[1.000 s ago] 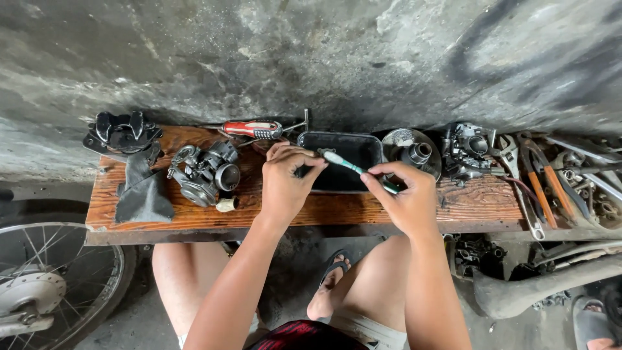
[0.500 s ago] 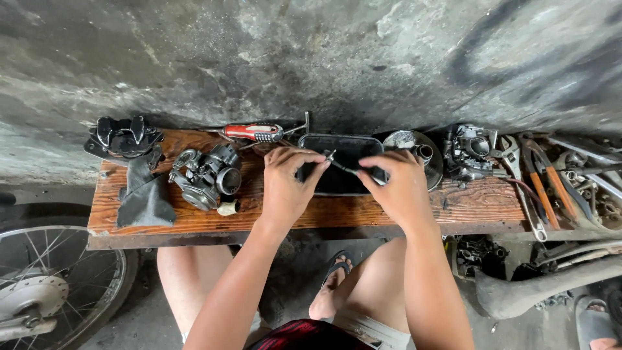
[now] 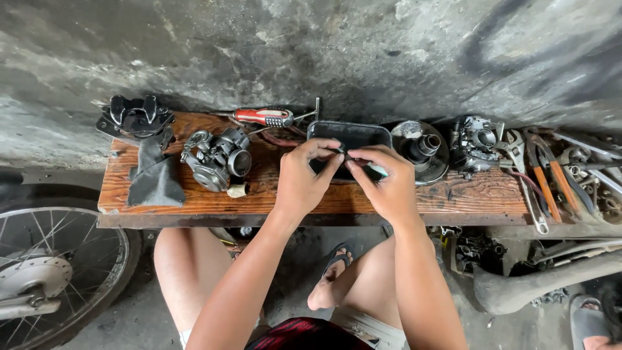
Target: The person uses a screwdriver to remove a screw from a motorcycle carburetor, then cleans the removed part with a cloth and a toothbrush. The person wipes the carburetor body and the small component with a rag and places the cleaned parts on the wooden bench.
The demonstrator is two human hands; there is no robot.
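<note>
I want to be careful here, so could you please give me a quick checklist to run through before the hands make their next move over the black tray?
1. Both hands meet over the black tray: ok; left hand, right hand.
2. Small part pinched between the fingertips: cannot tell, too small.
3. Tray rests flat on the wooden plank: ok.
4. Carburetor apart from the left hand: ok.
5. Red-handled screwdriver within reach behind the tray: ok.

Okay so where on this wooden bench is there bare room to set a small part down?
The wooden bench has bare board along its front edge between the right hand and the wrench. A narrower strip runs in front of the carburetor, towards the left hand. The back row and the far right tool pile are crowded.
</note>
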